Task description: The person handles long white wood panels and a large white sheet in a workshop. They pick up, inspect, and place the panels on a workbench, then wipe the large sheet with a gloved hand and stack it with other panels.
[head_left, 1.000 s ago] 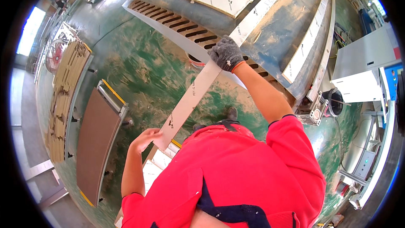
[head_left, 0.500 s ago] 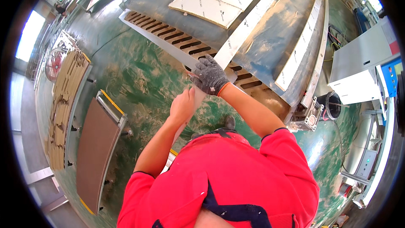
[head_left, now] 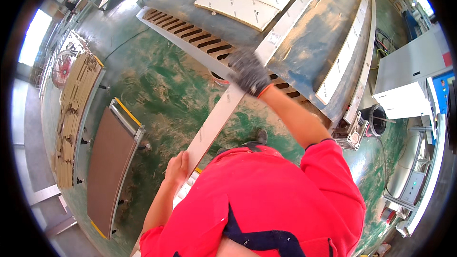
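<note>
A long, narrow white board strip [head_left: 209, 126] slants from the work table down toward my left side. Its far part rests on the table, and the near part sticks out past the table's slotted edge. My bare left hand [head_left: 177, 167] is closed on the strip's left edge, close to my body. Over the strip, at the table edge, is my right hand [head_left: 248, 74] in a grey glove with an orange cuff. Motion smears its fingers, so I cannot make out whether they grip the strip or only lie on it.
The dusty metal table [head_left: 297, 33] carries larger white panels [head_left: 238, 7] and another strip [head_left: 343, 47] on the right. On the left stand a cart with a brown panel [head_left: 112, 171] and a stack of boards [head_left: 71, 119]. A black bucket [head_left: 376, 119] is at right.
My left hand has slid back along the strip, toward my body and to the left. More of the strip shows between my hands. My right hand has shifted slightly and is now blurred.
</note>
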The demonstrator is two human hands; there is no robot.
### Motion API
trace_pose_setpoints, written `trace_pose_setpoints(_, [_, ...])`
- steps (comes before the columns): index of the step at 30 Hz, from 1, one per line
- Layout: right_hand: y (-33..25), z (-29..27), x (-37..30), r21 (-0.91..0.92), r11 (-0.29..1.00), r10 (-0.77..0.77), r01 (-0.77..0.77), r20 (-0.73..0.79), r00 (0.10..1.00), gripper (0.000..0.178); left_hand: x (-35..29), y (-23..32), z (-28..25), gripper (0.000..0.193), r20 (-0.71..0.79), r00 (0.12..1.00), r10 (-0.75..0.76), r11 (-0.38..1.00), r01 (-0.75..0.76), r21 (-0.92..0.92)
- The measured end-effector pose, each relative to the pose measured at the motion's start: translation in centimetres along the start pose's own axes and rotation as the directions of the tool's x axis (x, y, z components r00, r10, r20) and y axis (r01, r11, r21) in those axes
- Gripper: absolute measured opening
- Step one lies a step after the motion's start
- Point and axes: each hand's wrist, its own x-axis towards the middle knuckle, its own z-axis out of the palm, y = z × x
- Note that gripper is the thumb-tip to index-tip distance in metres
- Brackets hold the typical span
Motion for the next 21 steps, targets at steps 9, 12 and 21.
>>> trace_pose_setpoints(9, [3.4,1.5,0.2,-0.081,0.996,-0.043,0.046,0.036,0.998,0.052,-8.9,-9.8,-2.3,0.052,0.033,0.994,-0.103,0.991,0.1,0.087])
trace_pose_setpoints(12, [9.2,1.2,1.6,-0.225,0.958,0.16,-0.179,-0.101,0.982,0.046,-9.8,-10.9,-3.1,0.056,0.011,0.997,-0.074,0.996,0.074,0.048])
trace_pose_setpoints(21, [10.6,2.6,1.4,-0.021,0.981,0.189,-0.192,-0.099,0.977,0.039,-4.2,-13.6,-2.3,0.046,0.192,0.967,-0.165,0.879,0.232,-0.416])
